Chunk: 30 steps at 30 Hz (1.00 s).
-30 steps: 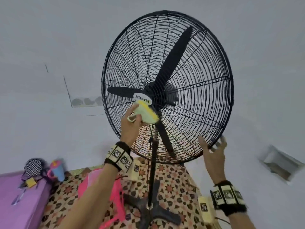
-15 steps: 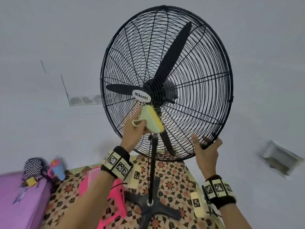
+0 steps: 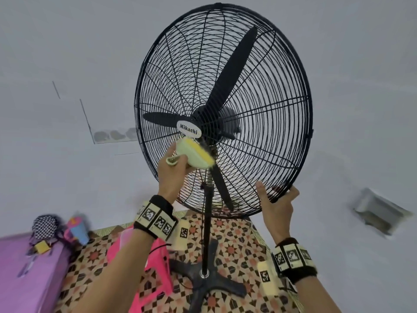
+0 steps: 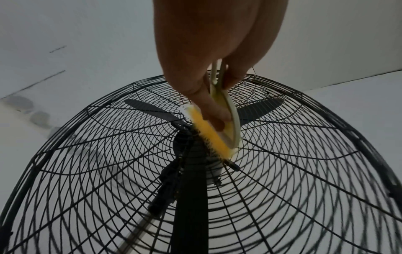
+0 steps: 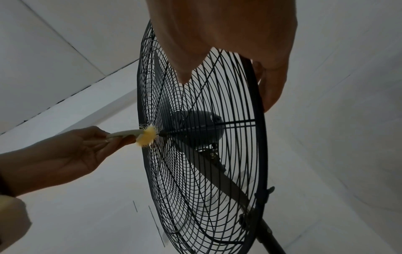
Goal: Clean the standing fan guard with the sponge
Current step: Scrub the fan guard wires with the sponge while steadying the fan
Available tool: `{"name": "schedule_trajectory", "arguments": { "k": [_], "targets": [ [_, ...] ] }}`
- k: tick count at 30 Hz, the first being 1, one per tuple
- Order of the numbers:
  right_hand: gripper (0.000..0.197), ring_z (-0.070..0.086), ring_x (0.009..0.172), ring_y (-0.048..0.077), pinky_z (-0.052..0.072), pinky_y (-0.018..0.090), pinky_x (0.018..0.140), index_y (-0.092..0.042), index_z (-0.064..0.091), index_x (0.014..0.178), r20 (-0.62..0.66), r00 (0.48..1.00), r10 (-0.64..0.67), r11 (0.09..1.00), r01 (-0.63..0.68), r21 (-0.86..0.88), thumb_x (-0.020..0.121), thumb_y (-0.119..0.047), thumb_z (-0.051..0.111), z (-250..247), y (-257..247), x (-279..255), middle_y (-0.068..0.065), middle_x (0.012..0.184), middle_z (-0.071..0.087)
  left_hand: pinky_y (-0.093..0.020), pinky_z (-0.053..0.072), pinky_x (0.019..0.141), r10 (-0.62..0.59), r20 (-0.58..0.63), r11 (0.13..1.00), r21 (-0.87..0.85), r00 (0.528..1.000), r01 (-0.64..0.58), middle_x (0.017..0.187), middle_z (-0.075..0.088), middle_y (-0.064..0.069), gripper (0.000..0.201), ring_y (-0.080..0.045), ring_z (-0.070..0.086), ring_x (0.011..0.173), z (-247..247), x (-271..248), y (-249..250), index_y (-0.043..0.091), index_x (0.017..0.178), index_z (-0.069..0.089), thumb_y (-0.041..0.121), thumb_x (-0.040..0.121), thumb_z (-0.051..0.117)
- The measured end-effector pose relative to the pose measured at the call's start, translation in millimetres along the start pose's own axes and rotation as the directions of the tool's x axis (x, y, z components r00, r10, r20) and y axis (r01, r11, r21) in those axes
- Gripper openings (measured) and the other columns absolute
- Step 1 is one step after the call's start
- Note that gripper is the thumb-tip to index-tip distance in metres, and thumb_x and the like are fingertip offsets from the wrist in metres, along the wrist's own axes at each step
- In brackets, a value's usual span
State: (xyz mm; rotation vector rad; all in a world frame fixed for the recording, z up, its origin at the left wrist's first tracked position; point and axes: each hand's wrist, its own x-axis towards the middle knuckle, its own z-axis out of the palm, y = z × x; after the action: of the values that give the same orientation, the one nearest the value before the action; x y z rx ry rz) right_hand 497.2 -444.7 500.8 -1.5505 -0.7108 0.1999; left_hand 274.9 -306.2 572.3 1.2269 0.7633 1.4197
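Yellow sponge (image 3: 195,154) against black guard (image 3: 259,91) — near hub

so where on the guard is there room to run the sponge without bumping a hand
Free: the guard above the badge, and its right half out to the rim. Crowded: below the badge, where the left hand presses the sponge, and the lower right rim, gripped by the right hand.

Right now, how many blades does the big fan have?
3 blades: one points up and right, one points left, and one points down behind the pole.
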Motion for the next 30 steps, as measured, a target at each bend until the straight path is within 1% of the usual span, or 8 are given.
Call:
{"name": "schedule_trajectory", "arguments": {
  "k": [2, 5, 8, 12, 16, 21, 25, 30],
  "targets": [
    [0.086, 0.063, 0.115, 0.018, 0.054, 0.037, 0.101, -0.027, 0.026, 0.140, -0.002, 1.000, -0.002, 1.000, 0.002, -0.007, 0.081, -0.064, 0.077, 0.6, 0.3, -0.1, 0.000, 0.132, 0.061, -0.029, 0.064, 0.075, 0.029, -0.048, 1.000, 0.005, 0.998, -0.029, 0.143, 0.056, -0.020, 0.063, -0.022, 0.069, 0.108, 5.3, 3.1, 0.2, 0.013, 0.160, 0.039, -0.004, 0.101, 0.054],
    [0.084, 0.064, 0.112, 0.017, 0.055, 0.035, 0.098, -0.026, 0.028, 0.138, -0.022, 1.000, -0.006, 1.000, 0.006, 0.000, 0.081, -0.062, 0.078, 2.7, -2.8, -0.1, -0.001, 0.129, 0.063, -0.034, 0.065, 0.079, 0.031, 0.084, 0.996, 0.081, 0.996, -0.038, 0.151, 0.047, -0.017, 0.067, -0.022, 0.069, 0.110, 17.4, -15.8, -9.7, 0.016, 0.162, 0.034, -0.002, 0.102, 0.055],
    [0.083, 0.064, 0.111, 0.017, 0.052, 0.028, 0.093, -0.026, 0.028, 0.137, -0.032, 0.999, -0.002, 1.000, 0.002, 0.011, 0.081, -0.061, 0.079, 2.8, -5.2, -0.3, -0.002, 0.129, 0.062, -0.032, 0.065, 0.076, -0.034, 0.181, 0.992, 0.124, 0.983, 0.011, 0.136, 0.057, -0.009, 0.066, -0.015, 0.074, 0.099, 16.4, -34.0, -17.5, 0.018, 0.161, 0.037, -0.003, 0.102, 0.056],
    [0.079, 0.063, 0.114, 0.018, 0.054, 0.035, 0.099, -0.033, 0.026, 0.130, -0.035, 0.999, -0.006, 1.000, 0.006, -0.005, 0.080, -0.064, 0.079, 4.4, -6.6, -6.9, -0.001, 0.131, 0.061, -0.030, 0.064, 0.075, -0.044, 0.071, 0.998, 0.047, 0.997, 0.041, 0.136, 0.057, -0.015, 0.060, -0.022, 0.071, 0.105, 5.4, -20.5, -7.9, 0.015, 0.156, 0.045, -0.005, 0.100, 0.055],
    [0.079, 0.064, 0.113, 0.020, 0.056, 0.037, 0.098, -0.031, 0.028, 0.129, -0.069, 0.997, -0.021, 1.000, 0.021, 0.007, 0.079, -0.061, 0.081, 10.7, -11.6, -14.2, 0.000, 0.129, 0.062, -0.031, 0.064, 0.076, -0.039, 0.098, 0.996, 0.080, 0.994, 0.031, 0.123, 0.059, 0.003, 0.064, -0.020, 0.071, 0.104, 11.1, -25.6, -7.7, 0.017, 0.160, 0.040, -0.004, 0.101, 0.055],
    [0.098, 0.061, 0.120, 0.018, 0.049, 0.029, 0.101, -0.024, 0.028, 0.143, -0.046, 0.998, -0.037, 0.999, 0.036, -0.016, 0.073, -0.066, 0.082, 11.9, -15.8, -17.7, 0.000, 0.137, 0.060, -0.027, 0.064, 0.072, -0.084, 0.118, 0.993, 0.097, 0.989, 0.073, 0.140, 0.058, -0.021, 0.061, -0.023, 0.075, 0.097, -3.7, -30.0, -8.4, 0.016, 0.157, 0.045, -0.004, 0.100, 0.056],
    [0.099, 0.056, 0.125, 0.015, 0.043, 0.027, 0.102, -0.023, 0.037, 0.148, -0.032, 0.995, -0.093, 0.994, 0.091, -0.059, 0.073, -0.068, 0.082, 13.4, -18.9, -19.7, -0.002, 0.142, 0.057, -0.030, 0.064, 0.074, -0.030, 0.029, 0.998, 0.063, 0.999, 0.028, 0.145, 0.052, -0.021, 0.061, -0.030, 0.069, 0.112, -6.0, -22.8, -8.0, 0.016, 0.157, 0.044, -0.003, 0.100, 0.057],
    [0.097, 0.057, 0.125, 0.018, 0.046, 0.031, 0.102, -0.024, 0.039, 0.146, -0.033, 0.995, -0.090, 0.994, 0.087, -0.071, 0.073, -0.074, 0.079, 9.4, -16.9, -12.3, -0.002, 0.139, 0.058, -0.030, 0.064, 0.075, -0.114, 0.193, 0.988, 0.121, 0.975, 0.091, 0.131, 0.063, -0.020, 0.062, -0.024, 0.074, 0.097, -1.0, -53.5, -22.4, 0.018, 0.157, 0.045, -0.004, 0.100, 0.058]
  ]
}}
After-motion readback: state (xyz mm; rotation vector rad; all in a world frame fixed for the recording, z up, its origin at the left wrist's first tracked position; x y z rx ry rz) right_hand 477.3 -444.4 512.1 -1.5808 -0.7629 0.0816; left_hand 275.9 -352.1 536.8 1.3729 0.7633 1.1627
